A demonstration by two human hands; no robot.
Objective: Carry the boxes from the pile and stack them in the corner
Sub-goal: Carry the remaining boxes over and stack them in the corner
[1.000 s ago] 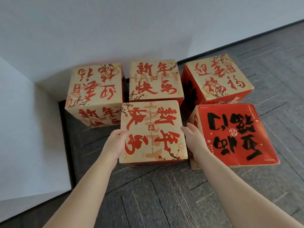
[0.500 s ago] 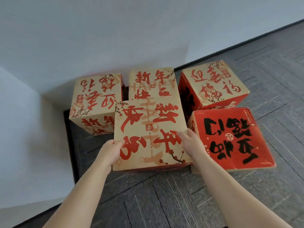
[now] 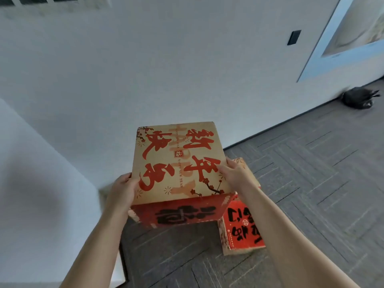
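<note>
I hold a tan cardboard box [image 3: 178, 161] with red calligraphy on top and a red front face, raised off the floor in front of the white wall. My left hand [image 3: 122, 190] grips its left side. My right hand [image 3: 234, 173] grips its right edge, thumb lying on the top. Below and to the right, a red box with black characters [image 3: 243, 227] sits on the floor, partly covered by the lifted box and my right arm. The other boxes are hidden behind the lifted one.
A white wall panel [image 3: 41, 183] juts out on the left and meets the back wall [image 3: 166, 69] in a corner. Grey carpet tiles [image 3: 311, 173] stretch to the right. A black bag [image 3: 357, 97] lies by the far wall near a framed picture [image 3: 353, 28].
The box has been lifted from the floor to well above the pile, and the view has tilted up, so the other boxes dropped out of sight behind it.
</note>
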